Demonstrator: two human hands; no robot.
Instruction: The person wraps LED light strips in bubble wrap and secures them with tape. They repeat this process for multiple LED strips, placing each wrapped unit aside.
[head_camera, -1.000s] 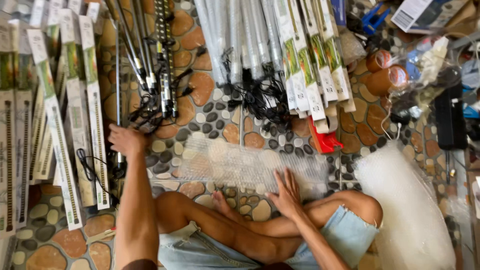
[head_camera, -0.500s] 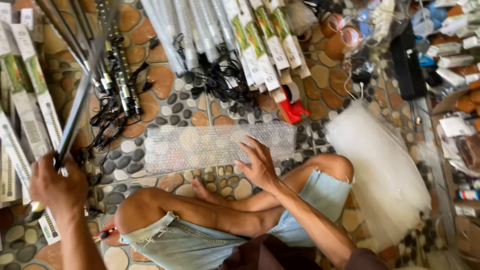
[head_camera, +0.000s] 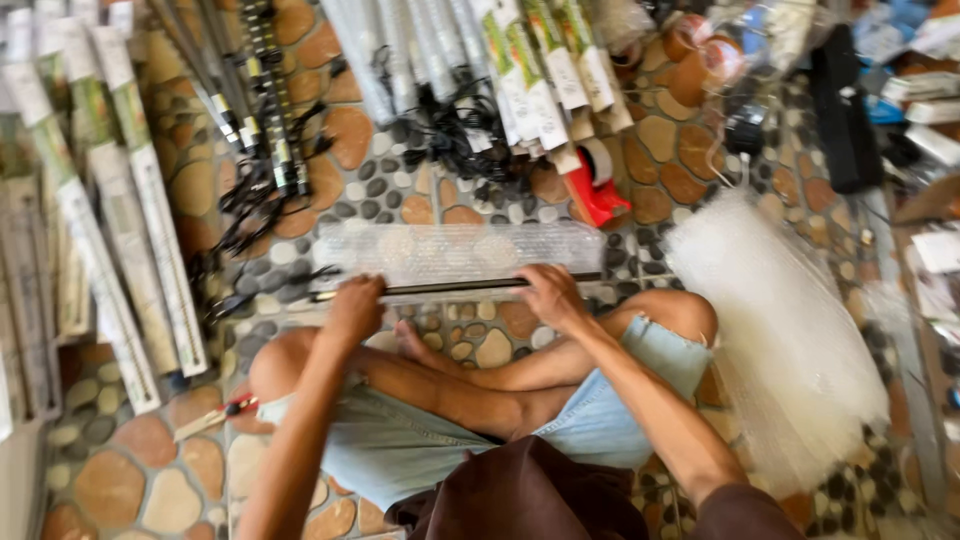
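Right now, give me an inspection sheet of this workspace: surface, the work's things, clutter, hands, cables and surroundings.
Surface: pebble-and-stone floor; the person sits cross-legged on it.
Work's things: long dark bar held level along the near edge of a bubble wrap sheet.
Clutter: red tape dispenser, bubble wrap roll, small red-handled tool by the knee.
Hands: left hand and right hand both grip the bar.
Cables: black cords tangled at the ends of bare bars.
Surroundings: long boxed packs left and top, blurred.
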